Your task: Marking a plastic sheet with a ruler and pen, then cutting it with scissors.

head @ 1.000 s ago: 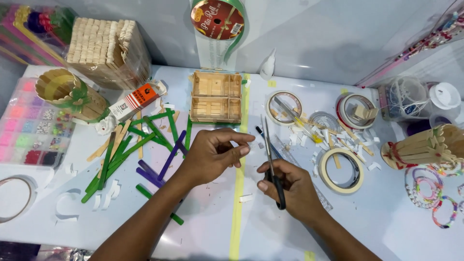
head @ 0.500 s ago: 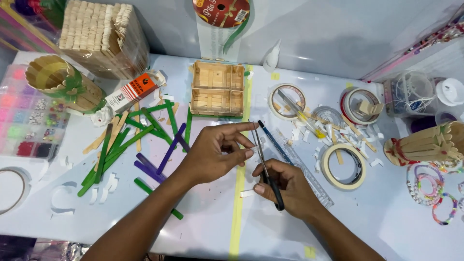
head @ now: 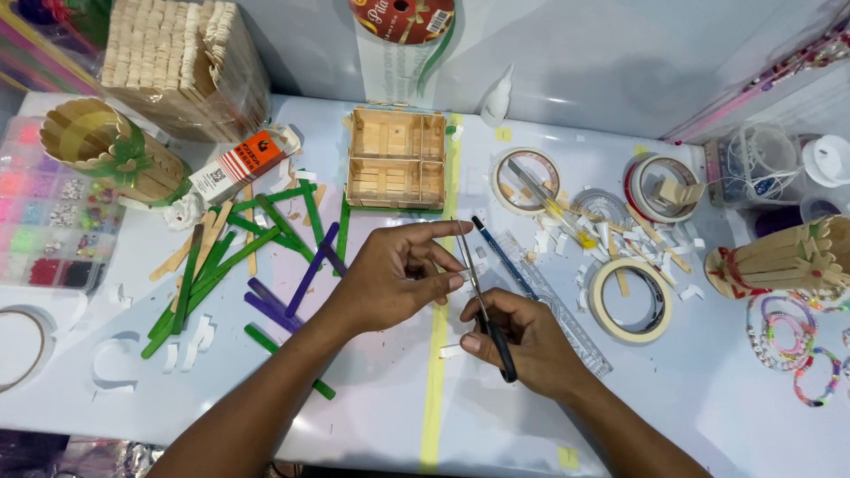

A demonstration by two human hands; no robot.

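Your right hand [head: 531, 341] grips the black-handled scissors [head: 482, 305] blades-up over the white worktop [head: 381, 416], while your left hand [head: 394, 274] pinches a small pale strip [head: 459, 276] at the blades—index finger straight, clear of the cut—just below the popsicle-stick box [head: 396, 159].

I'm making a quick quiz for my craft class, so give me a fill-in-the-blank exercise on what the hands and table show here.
1. The right hand holds a pair of ____ with black handles.
2. The left hand pinches a small piece of ____ at the blades.
3. The green and purple craft sticks lie on the ____ hand's side.
4. The stick box has an open ____.

Missing words: scissors; tape; left; top
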